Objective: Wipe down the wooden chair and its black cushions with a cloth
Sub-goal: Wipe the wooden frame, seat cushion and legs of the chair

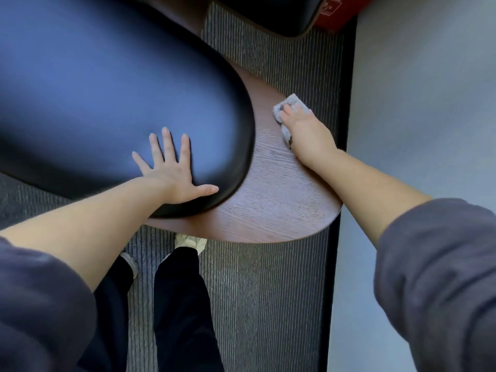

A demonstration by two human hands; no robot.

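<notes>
Cloth point(291, 102): grey, bunched, lying on the far right edge of the wooden chair point(273, 200) panel. It is largely covered by the right hand point(306, 135), whose fingers are curled over it and press it onto the wood; only the far end and a strip on the left side are seen. The thumb is hidden.

Black cushion point(107, 89): set on the wood panel, rounded end toward the near edge, and cut off by the left and top borders. The wood beneath it is hidden; only a crescent of grained brown panel is exposed on the right and near sides.

Left hand point(171, 170): laid flat on the cushion's near end, fingers spread, thumb out toward the wood, nothing gripped.

A second black cushion point(268, 12) is cut off at the top border, with a red box point(341, 12) just beside it; its print is too small to read.

Below the panel's near edge, dark trousers point(182, 304) and pale shoes point(193, 241) are seen, one shoe partly hidden by the left forearm. Grey sleeves fill both lower corners.

Floor: striped grey carpet point(268, 304), bordered on the right by a black skirting point(346, 103) and a plain pale wall point(429, 89).
</notes>
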